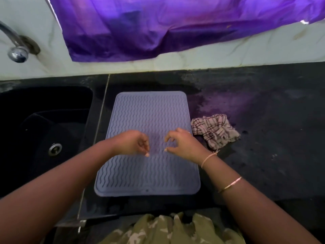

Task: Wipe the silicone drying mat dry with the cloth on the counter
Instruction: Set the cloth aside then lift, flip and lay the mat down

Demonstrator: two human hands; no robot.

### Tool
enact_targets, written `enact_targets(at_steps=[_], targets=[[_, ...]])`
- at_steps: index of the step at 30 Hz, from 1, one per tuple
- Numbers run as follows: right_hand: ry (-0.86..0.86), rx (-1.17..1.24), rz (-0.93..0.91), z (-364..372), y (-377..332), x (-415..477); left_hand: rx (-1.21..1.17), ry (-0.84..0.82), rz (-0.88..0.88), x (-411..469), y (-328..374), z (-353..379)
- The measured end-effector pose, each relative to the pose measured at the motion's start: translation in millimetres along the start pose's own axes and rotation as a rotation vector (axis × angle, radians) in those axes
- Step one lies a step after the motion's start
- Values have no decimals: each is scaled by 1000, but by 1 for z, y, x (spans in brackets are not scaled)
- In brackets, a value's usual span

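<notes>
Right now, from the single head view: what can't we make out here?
1. Mat: wet or dry is unclear; any droplets are too small to see and a purple tint lies over it.
2. Mat's middle: hidden under the left hand and right hand.
3. Hands touching the mat or hovering: the overhead angle can't tell.
4. Tap: cut off by the left edge.
5. Sink: inside is too dark.
6. Cloth: crumpled, its folds hide its inner faces.

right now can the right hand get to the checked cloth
Probably yes. The right hand is over the mat holding nothing, and the checked cloth lies crumpled on the counter just off the mat's right edge, with nothing between them.
</notes>
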State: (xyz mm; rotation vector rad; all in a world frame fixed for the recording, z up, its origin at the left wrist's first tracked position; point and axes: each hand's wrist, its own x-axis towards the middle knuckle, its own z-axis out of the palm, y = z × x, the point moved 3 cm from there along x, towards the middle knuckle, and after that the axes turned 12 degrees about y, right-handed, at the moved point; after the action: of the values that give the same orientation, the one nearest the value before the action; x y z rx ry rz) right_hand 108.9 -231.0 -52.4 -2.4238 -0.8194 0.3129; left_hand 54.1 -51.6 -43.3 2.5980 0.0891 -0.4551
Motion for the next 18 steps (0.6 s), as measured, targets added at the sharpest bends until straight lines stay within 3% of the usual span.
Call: enact_targets(at_steps=[3,8,18], targets=[[-53,41,-8,21,-21,-14,45,-165,32,-23,-7,12],[-128,13,-17,51,-46,-37,96,-205,112,-50,-22,33],[10,-28,87,75,-53,-68,371,161,534,-84,-34,58]])
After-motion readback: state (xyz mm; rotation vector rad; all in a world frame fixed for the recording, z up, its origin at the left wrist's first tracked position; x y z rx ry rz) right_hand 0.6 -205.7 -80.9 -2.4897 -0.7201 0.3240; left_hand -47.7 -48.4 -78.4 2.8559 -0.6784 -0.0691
